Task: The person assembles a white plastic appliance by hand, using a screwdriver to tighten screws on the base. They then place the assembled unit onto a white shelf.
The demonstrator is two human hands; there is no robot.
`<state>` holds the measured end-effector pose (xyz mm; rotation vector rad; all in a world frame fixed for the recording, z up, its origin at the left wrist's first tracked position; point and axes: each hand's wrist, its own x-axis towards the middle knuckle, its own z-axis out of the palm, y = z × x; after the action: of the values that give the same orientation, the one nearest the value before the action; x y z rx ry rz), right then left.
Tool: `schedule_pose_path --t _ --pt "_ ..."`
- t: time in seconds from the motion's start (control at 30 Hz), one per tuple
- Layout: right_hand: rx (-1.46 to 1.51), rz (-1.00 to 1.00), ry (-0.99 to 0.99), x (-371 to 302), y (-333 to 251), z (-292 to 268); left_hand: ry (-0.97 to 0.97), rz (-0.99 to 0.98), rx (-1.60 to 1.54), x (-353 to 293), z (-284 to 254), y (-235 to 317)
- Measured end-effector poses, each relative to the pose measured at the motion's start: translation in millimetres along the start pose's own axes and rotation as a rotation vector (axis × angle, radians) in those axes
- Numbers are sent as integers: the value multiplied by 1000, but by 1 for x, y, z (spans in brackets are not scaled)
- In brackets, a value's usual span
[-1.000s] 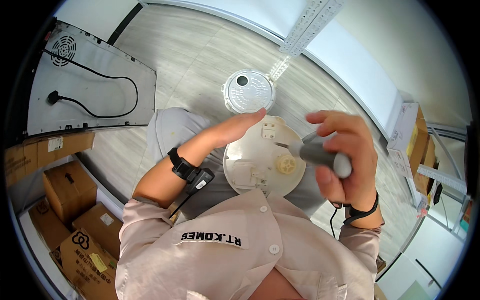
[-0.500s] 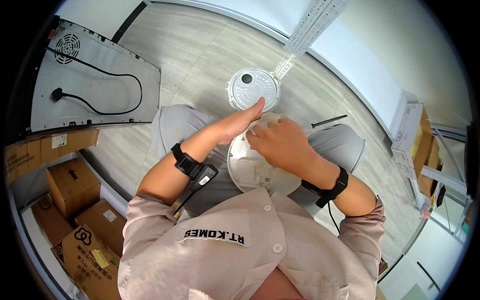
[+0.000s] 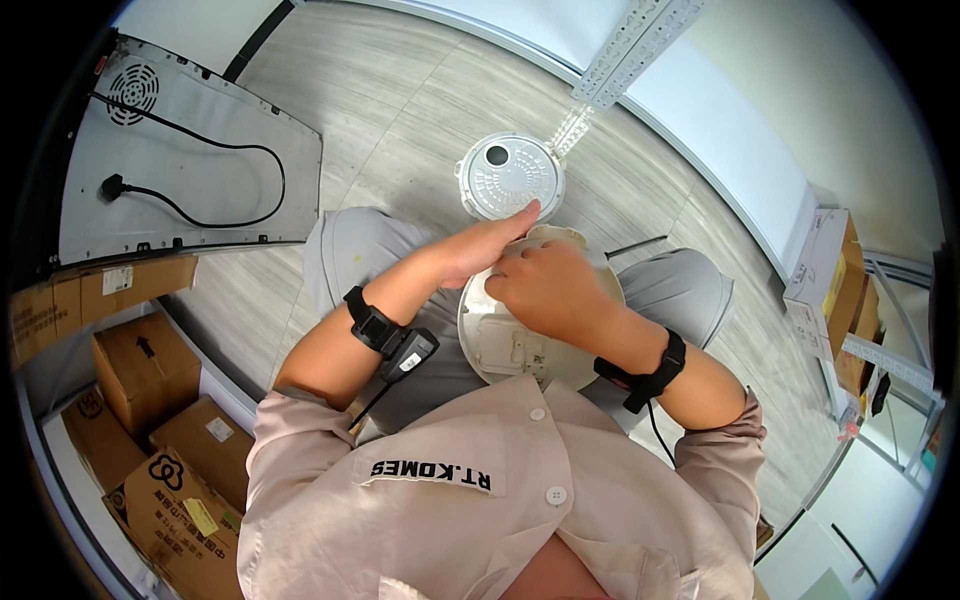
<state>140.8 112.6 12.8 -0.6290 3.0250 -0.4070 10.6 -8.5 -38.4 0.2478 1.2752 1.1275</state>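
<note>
A round, shallow white plastic housing rests in my lap, with moulded parts showing inside its lower half. My left hand grips its far left rim, thumb raised and fingers partly hidden. Over the far part of the housing, my right hand is curled, its knuckles up and slightly blurred. What its fingers pinch is hidden. A thin dark rod points up and right from behind the right hand; I cannot tell whether that hand holds it. Beyond my left thumb, a round pale-grey lid with small raised marks and a dark round spot lies on the floor.
At the left is a metal panel with a black plug cable on it. Cardboard boxes fill a bin below that. A perforated metal post stands ahead, and an open carton sits on the right.
My right hand has shifted slightly left over the housing. The dark rod has also moved left, and less of it shows. My left hand keeps its grip.
</note>
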Motion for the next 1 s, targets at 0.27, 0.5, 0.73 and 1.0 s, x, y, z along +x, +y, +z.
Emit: schedule_pose_path --t 0.27,0.5,0.73,1.0 --pt "209 280 -41 -26 16 -54 -66 -5 114 -18 11 21" --pt "27 227 -137 -30 16 -58 -116 33 98 -18 10 18" --pt "-3 202 -131 -28 24 -45 -116 60 75 0 -4 -5" --pt "49 194 -107 -19 26 -43 -148 87 110 -14 3 12"
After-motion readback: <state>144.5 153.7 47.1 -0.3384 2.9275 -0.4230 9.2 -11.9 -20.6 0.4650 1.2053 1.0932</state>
